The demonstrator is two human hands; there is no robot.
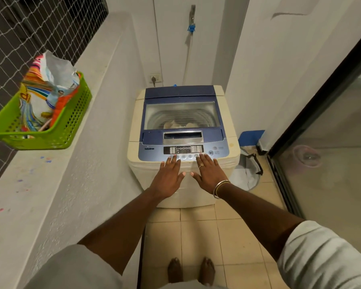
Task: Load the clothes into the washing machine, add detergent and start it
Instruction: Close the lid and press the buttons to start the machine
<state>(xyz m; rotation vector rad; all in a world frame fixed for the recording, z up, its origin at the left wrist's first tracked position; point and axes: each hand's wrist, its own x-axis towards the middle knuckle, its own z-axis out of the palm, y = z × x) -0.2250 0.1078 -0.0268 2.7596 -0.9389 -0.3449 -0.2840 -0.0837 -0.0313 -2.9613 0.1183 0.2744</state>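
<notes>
Both bare feet (191, 270) on beige floor tiles (233, 243), person squared up to the cream top-loading washing machine with blue lid (182, 130). Lid is down; through its clear window (181, 114) pale clothes (180, 124) sit at the bottom of the drum, so loading looks done. Can't tell whether detergent went in.

Left hand (169, 176) flat and released, holding nothing, fingertips (174, 157) at the left end of the button row on the blue control panel (182, 152). Right hand (209, 173), ring and 2 bangles, also flat and empty, fingertips at the right end of that row, just beside the round start/pause button (211, 152).

Colourful detergent bag (48, 88) stands open in the green perforated plastic basket (56, 130) on the white ledge (50, 174), near its far end, well apart from the machine.

Risks, my read:
- spread fingers over several buttons can change the programme by accident
- display looks dark, so start may do nothing until power is on
- starting without detergent if that step was skipped
</notes>
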